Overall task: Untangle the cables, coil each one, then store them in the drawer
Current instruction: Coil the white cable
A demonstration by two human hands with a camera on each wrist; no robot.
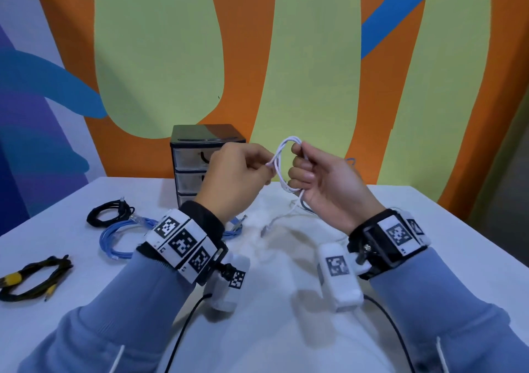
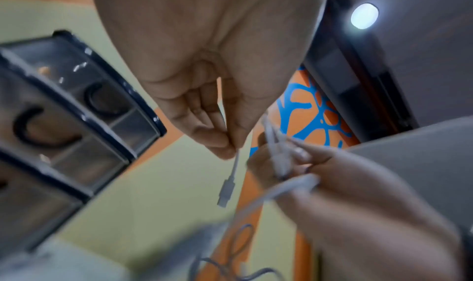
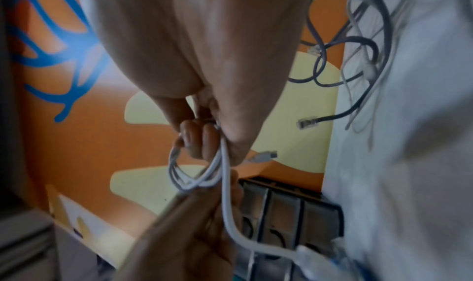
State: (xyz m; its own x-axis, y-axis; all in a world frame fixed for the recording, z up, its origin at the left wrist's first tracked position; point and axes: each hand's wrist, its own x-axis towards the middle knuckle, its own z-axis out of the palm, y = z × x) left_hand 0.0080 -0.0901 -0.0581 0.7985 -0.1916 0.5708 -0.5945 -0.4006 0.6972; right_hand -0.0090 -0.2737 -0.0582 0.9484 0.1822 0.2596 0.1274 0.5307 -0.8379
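Note:
Both hands are raised above the table with a thin white cable (image 1: pixel 277 160) between them. My right hand (image 1: pixel 297 169) grips its coiled loops (image 3: pixel 194 176), fingers curled through them. My left hand (image 1: pixel 264 169) pinches the cable's free end just above the white plug (image 2: pixel 226 192), which dangles beside the coil. A tail of white cable hangs from the right hand down to a loose tangle of grey and white cables (image 1: pixel 286 218) on the table. The black drawer unit (image 1: pixel 194 155) stands behind the left hand, its clear drawers pushed in.
Left on the white table (image 1: pixel 429 229) lie a coiled black cable (image 1: pixel 110 211), a coiled blue network cable (image 1: pixel 120 238) and a black cable with yellow plugs (image 1: pixel 34 275). A dark grey network cable (image 3: pixel 345 62) sprawls near the wall.

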